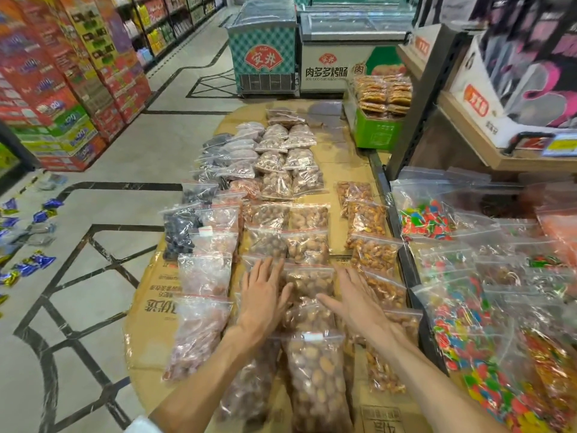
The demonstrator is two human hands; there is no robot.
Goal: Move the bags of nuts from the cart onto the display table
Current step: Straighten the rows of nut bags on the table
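Two hands, left hand (262, 296) and right hand (352, 296), fingers straight, flat beside one nut bag (309, 281), gripping nothing.

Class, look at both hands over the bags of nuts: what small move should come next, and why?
Probably press the bag of nuts flat into its row, then withdraw. Both the left hand and the right hand lie open with straight fingers on either side of it, holding nothing, and it already lies on the display table.
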